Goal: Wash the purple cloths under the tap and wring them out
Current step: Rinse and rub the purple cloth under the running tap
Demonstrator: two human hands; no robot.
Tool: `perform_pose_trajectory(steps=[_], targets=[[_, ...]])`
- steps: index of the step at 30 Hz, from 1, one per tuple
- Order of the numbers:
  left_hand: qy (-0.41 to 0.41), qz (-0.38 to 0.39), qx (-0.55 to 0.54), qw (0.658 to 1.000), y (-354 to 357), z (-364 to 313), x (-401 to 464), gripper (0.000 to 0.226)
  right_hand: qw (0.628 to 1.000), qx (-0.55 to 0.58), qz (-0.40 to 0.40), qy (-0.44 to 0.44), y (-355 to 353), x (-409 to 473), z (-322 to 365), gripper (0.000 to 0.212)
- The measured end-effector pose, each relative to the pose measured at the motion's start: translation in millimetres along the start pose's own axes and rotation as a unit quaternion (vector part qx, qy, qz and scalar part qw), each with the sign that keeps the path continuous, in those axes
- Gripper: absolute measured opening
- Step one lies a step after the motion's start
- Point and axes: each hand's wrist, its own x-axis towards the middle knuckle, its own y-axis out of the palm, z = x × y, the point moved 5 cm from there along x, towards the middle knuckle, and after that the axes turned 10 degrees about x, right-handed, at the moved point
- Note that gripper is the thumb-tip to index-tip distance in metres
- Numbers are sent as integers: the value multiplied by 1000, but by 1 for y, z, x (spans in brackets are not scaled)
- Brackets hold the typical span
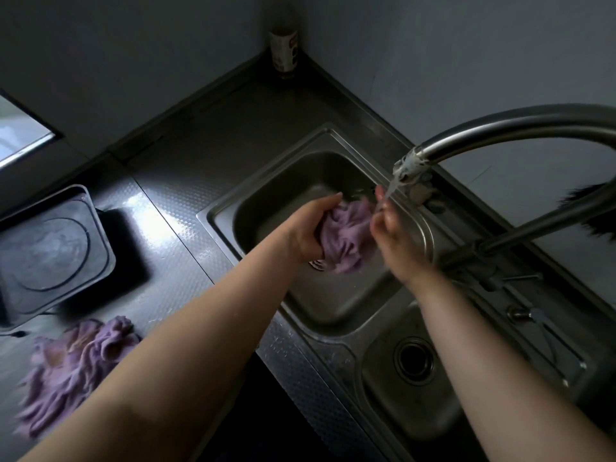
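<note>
The steel desk point(173, 208) carries a double sink point(300, 208), its two basins fed by one curved tap point(500, 135) with water running. Two purple cloths show: one cloth on the desk point(76, 365) lies crumpled at the left, seemingly waiting its turn, and one cloth in the sink point(346, 238) hangs over the far basin. The left hand point(310, 228) has its fingers closed on that cloth; the right hand point(396, 241), fingers loosely spread, rubs beside it under the stream. Washing looks midway; wringing remains.
</note>
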Motion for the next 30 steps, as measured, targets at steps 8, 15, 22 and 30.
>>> perform_pose_trajectory(steps=[8,15,22,30], targets=[[-6,88,106,990,18,-13,-15,35,997,20,66,23,12,-2,2,126],[146,-184,605,761,-15,-57,-16,38,982,-171,11,81,-17,-1,25,13],[100,-232,679,690,-44,-45,-1,56,998,9,9,58,-36,-5,35,24],[151,-20,258,954,7,16,31,112,917,389,30,80,-6,9,38,23]])
